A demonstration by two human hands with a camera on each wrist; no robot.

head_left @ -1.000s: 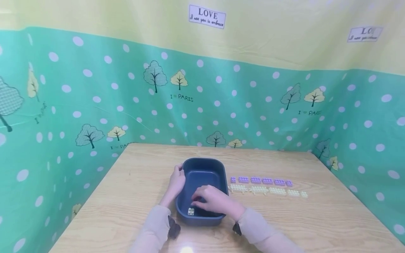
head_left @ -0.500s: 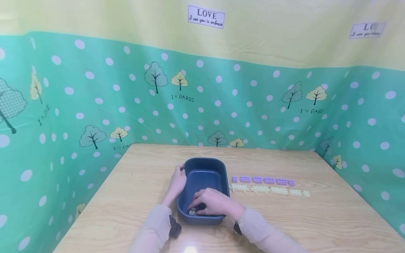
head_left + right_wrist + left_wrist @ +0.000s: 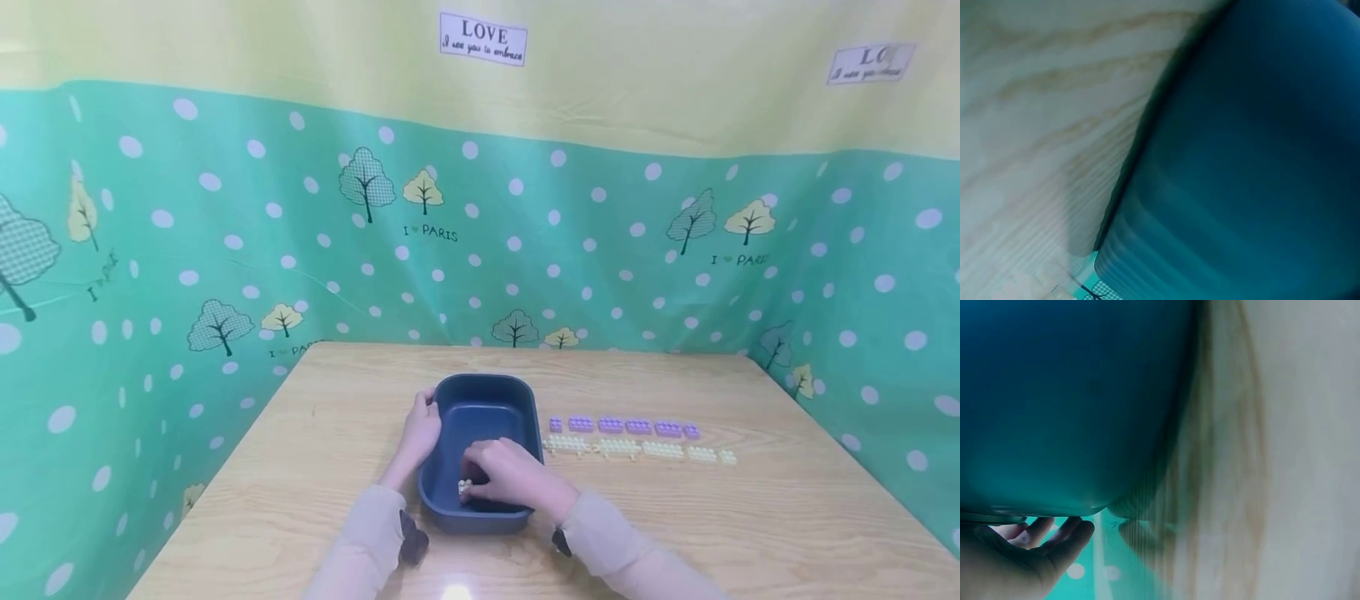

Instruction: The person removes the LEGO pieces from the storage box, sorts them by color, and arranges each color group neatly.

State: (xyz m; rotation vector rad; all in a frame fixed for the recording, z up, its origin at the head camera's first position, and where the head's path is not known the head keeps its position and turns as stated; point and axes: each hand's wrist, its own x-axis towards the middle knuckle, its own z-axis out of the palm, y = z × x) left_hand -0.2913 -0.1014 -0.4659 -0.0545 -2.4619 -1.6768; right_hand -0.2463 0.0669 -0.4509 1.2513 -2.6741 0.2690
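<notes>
A dark blue plastic bin [image 3: 480, 525] stands on the wooden table in the head view. My left hand [image 3: 421, 432] grips its left rim; in the left wrist view that hand [image 3: 1029, 562] has its fingers against the outer wall. Reaching in over the right side, my right hand [image 3: 502, 473] pinches a small cream building brick [image 3: 465, 487] between thumb and fingers, low inside the bin near its front end. The right wrist view shows the bin's outer wall [image 3: 1229, 187], and the right hand is hidden there.
To the right of the bin lies a row of purple building bricks [image 3: 611, 424]. In front of it runs a row of cream bricks [image 3: 663, 450], some with small side pieces. A green and yellow curtain [image 3: 465, 208] hangs behind the wooden table [image 3: 660, 533].
My right hand has come down on the cream brick at the bin's front, taken hold of it and moved it slightly back and right. The left hand has stayed at the rim.
</notes>
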